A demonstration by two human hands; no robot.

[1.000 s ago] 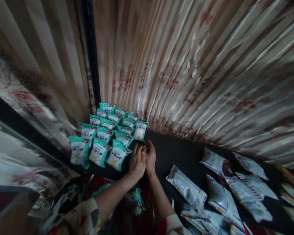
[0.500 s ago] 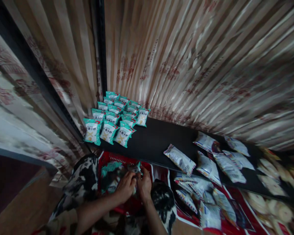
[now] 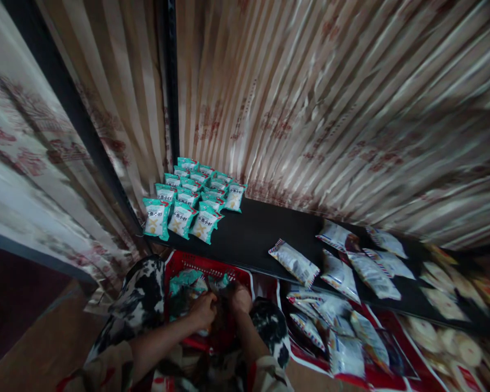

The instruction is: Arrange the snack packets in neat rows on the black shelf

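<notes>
My left hand [image 3: 204,310] is down inside a red basket [image 3: 247,280] between my knees. Its fingers are curled; dimness hides what they grip, if anything. My right hand [image 3: 240,298] is a little apart from it, on the basket's right side, its fingers blurred and dark. Just beyond the hands lies a teal snack bag [image 3: 219,282]. More teal-and-white snack bags [image 3: 187,280] fill the basket's left part. Rows of matching bags [image 3: 182,219] stand upright on the left end of a black shelf [image 3: 245,234].
White snack bags with striped edges [image 3: 294,262] lie loosely on the shelf's right half. A second red basket [image 3: 310,356], right of my knee, holds similar bags. Blurred pale round packages [image 3: 467,348] sit far right. A dark post [image 3: 171,81] and pleated curtains [image 3: 289,109] enclose the shelf.
My hands were together around a small bag near the basket's far edge; now they are apart and the left one is lower in the basket. The view has shifted slightly.
</notes>
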